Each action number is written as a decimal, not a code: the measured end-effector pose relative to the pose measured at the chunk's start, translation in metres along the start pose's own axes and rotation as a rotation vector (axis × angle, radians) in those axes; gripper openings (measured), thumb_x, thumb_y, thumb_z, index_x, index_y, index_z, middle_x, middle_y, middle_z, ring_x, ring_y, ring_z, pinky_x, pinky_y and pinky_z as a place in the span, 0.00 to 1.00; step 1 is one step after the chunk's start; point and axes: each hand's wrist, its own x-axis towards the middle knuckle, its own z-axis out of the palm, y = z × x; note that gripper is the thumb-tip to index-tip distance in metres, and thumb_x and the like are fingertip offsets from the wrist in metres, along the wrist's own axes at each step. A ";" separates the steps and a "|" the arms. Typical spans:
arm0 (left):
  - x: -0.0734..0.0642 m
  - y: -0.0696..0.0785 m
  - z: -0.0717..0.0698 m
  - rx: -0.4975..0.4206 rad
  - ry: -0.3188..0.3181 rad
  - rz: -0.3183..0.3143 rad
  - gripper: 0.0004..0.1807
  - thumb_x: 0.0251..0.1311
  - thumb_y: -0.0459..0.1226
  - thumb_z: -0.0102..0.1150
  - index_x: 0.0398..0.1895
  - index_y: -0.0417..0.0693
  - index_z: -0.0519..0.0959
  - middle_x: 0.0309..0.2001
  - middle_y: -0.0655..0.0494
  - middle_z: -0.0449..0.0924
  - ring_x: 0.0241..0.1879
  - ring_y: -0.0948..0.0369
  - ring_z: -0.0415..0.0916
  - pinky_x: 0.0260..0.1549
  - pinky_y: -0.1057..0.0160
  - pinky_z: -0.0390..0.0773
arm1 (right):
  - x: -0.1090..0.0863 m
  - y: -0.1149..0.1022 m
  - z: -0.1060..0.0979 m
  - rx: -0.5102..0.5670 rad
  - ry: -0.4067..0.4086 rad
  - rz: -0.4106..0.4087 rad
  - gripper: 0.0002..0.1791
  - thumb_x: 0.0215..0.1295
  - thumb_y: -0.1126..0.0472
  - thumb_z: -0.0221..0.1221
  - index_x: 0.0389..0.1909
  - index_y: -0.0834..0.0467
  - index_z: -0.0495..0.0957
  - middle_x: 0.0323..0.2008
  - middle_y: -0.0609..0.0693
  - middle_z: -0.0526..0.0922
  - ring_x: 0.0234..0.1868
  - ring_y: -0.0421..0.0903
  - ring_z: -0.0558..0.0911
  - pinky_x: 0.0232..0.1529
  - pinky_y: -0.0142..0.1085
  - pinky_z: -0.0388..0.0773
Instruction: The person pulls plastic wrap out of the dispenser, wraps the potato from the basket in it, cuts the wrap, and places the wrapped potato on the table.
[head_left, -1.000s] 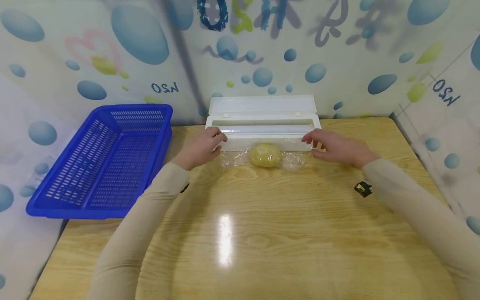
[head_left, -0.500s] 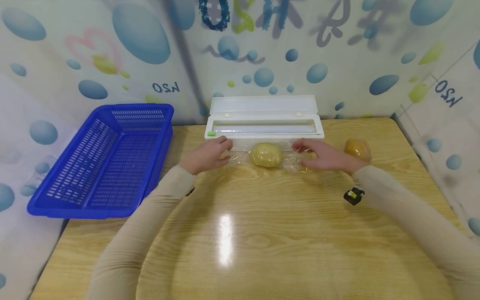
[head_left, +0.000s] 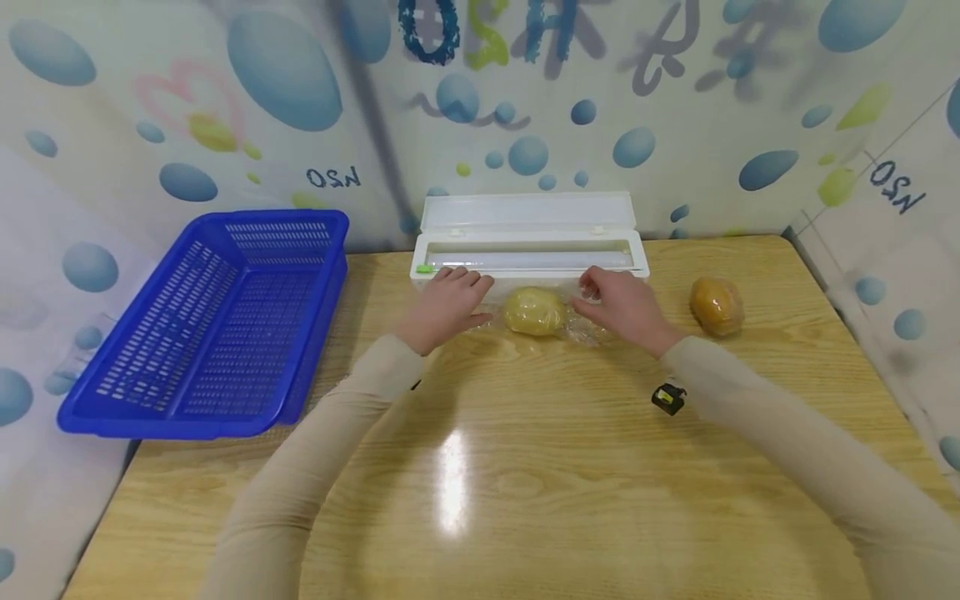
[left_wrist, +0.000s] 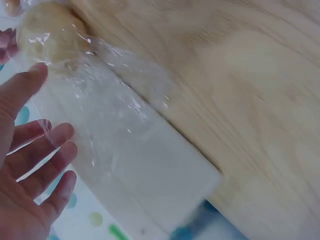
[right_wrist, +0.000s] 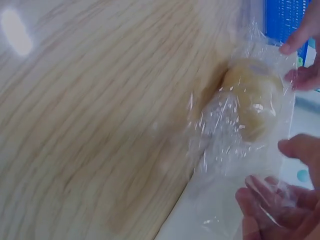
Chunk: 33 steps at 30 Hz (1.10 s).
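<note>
A pale yellow, potato-like lump (head_left: pixel 535 312) lies under cling film (right_wrist: pixel 217 135) at the front of a white film dispenser (head_left: pixel 525 272), whose lid stands raised. To its left, my left hand (head_left: pixel 452 307) spreads its fingers at the film. Its thumb tip lies close to the lump in the left wrist view, the other fingertips along the film's edge. On the other side, my right hand (head_left: pixel 621 307) holds its fingers loosely bent behind the film, its thumb apart from them and near the lump. Clear film drapes over those fingers in the right wrist view.
A blue plastic basket (head_left: pixel 225 333) stands at the table's left. On the right lies an orange-brown round thing (head_left: pixel 717 307) with a shiny wrapping. A patterned wall (head_left: pixel 525 117) rises right behind the dispenser, which has a green slider (head_left: pixel 424 269).
Both hands have come inward along the film, from near the dispenser's ends to either side of the lump. The orange-brown thing, earlier hidden behind the right arm, now shows fully.
</note>
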 end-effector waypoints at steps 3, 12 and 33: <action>0.008 0.005 0.001 -0.066 -0.025 -0.008 0.18 0.61 0.42 0.64 0.47 0.40 0.74 0.43 0.48 0.79 0.46 0.50 0.74 0.47 0.53 0.72 | -0.001 -0.005 0.003 -0.031 0.027 -0.031 0.09 0.65 0.59 0.60 0.36 0.61 0.76 0.31 0.54 0.82 0.30 0.50 0.79 0.31 0.44 0.76; 0.009 0.004 0.011 -0.273 0.000 0.077 0.01 0.65 0.29 0.53 0.38 0.38 0.72 0.30 0.49 0.74 0.29 0.53 0.74 0.30 0.56 0.75 | -0.012 -0.006 0.014 -0.136 0.096 -0.332 0.05 0.61 0.67 0.60 0.29 0.58 0.73 0.27 0.50 0.77 0.24 0.48 0.75 0.28 0.40 0.74; -0.014 0.010 0.022 -0.059 0.034 0.197 0.13 0.63 0.29 0.59 0.51 0.40 0.76 0.51 0.45 0.78 0.49 0.52 0.77 0.50 0.58 0.75 | -0.009 0.013 0.014 -0.278 -0.015 -0.511 0.08 0.63 0.69 0.61 0.40 0.63 0.73 0.32 0.53 0.76 0.28 0.50 0.76 0.33 0.45 0.75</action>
